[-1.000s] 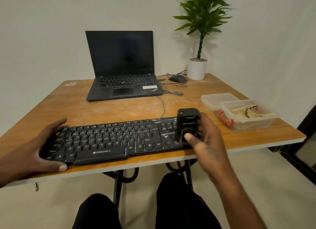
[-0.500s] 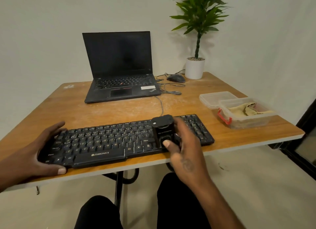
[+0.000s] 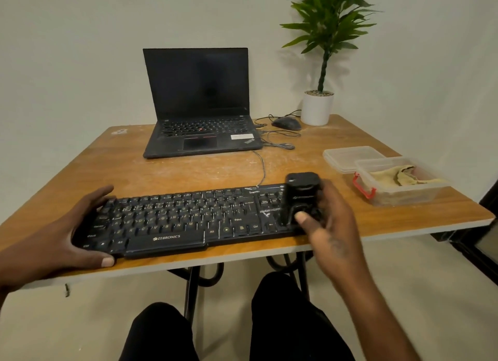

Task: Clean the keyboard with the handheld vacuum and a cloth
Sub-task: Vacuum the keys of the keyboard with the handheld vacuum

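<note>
A black keyboard [image 3: 188,220] marked "ZEBRONICS" lies along the near edge of a wooden table [image 3: 188,172], long axis left to right. The right hand [image 3: 331,226] grips an upright black vacuum [image 3: 300,196] on its right end; the left hand [image 3: 62,239] clasps its left end. Behind stand a laptop [image 3: 199,104] and plant [image 3: 323,50]; a cloth [image 3: 404,176] lies in a clear box [image 3: 398,193] at right.
</note>
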`<state>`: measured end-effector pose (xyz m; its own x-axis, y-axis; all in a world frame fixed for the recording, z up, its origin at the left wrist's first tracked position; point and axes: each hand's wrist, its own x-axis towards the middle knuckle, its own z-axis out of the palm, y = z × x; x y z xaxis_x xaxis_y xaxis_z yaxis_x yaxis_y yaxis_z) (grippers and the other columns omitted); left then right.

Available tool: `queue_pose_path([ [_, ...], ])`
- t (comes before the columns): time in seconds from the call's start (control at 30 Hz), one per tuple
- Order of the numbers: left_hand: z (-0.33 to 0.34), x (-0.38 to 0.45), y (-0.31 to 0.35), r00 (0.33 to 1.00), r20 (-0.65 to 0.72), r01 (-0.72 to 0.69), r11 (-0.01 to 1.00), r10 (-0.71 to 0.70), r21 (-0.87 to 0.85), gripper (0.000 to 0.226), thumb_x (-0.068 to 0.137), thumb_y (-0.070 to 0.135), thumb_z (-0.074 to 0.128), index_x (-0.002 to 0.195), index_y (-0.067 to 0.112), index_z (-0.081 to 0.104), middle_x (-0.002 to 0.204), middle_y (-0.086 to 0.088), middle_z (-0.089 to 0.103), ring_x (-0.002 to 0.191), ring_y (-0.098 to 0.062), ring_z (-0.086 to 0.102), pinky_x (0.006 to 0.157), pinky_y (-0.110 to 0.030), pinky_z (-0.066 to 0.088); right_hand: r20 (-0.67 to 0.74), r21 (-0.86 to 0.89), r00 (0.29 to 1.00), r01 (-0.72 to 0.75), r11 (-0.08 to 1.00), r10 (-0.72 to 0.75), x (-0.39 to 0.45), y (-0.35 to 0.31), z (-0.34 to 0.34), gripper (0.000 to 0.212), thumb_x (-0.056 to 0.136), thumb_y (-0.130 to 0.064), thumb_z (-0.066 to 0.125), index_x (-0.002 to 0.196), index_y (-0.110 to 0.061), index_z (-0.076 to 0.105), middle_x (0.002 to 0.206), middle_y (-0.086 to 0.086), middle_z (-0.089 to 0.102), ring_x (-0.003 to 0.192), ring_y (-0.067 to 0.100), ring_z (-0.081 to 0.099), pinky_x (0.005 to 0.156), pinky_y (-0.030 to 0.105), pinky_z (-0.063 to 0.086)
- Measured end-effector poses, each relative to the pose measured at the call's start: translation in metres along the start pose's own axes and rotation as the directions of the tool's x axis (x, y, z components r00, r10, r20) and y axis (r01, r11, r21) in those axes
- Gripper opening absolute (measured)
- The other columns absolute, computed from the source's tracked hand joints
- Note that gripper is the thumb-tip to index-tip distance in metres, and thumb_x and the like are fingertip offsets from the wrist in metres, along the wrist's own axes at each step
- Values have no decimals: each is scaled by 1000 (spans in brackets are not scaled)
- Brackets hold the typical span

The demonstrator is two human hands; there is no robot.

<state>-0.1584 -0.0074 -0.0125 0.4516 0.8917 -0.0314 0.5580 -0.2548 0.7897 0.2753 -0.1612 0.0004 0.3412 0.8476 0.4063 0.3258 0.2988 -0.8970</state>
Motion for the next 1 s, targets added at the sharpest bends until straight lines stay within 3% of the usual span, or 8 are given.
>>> queue_pose_path([
  [0.13,0,0,-2,1000,-5,-5,1000,5,-15,149,27,58,105,152,67,26,156,17,46,135,-22,54,107,-50,47,133,-52,990,46,998,-38,-6,-8,21,74,88,15,58,123,-50,52,116,-35,64,115,-13,57,86,4,46],
  [0.23,1,-1,-4,1000,-10,-15,1000,15,-17,148,27,59,105,152,67,26,157,15,46,136,-23,53,108,-50,46,81,-32,997,4,999,-1,1,-5,4,68,90,13,59,124,-46,56,115,-26,68,112,-8,61,89,20,53],
  [0.33,0,-1,-3,1000,-4,-9,1000,9,9,146,29,62,104,151,69,24,157,17,44,135,-19,53,108,-49,47,-59,1,996,-64,998,64,10,1,-26,71,90,12,59,121,-52,58,119,-16,69,115,-1,61,90,33,55],
  [0.47,0,0,1,1000,12,6,1000,-6,1,146,30,61,104,151,69,23,156,19,44,135,-17,53,107,-47,48,-175,-11,981,-81,997,78,15,7,-50,63,90,12,60,124,-41,60,123,-9,69,119,8,62,96,44,54],
  [0.6,0,0,-1,1000,-2,-6,1000,6,12,146,29,61,104,152,68,25,157,17,45,137,-20,53,110,-50,45,-166,10,984,-66,998,66,12,7,-35,62,89,13,60,121,-41,60,117,-13,70,112,0,63,92,36,54],
  [0.8,1,0,-4,1000,-6,-23,1000,23,-10,149,25,61,104,152,66,28,156,15,47,137,-20,53,110,-48,44,6,-4,1000,-9,1000,9,5,6,-9,60,88,14,59,119,-37,61,114,-11,72,112,6,65,89,31,54],
  [1.0,1,-2,-3,1000,-8,-22,1000,22,1,146,29,61,104,151,68,26,156,19,46,137,-17,52,110,-47,44,-116,27,991,-66,997,69,14,7,-41,66,89,15,59,123,-42,60,117,-12,71,112,-1,64,84,28,52],
])
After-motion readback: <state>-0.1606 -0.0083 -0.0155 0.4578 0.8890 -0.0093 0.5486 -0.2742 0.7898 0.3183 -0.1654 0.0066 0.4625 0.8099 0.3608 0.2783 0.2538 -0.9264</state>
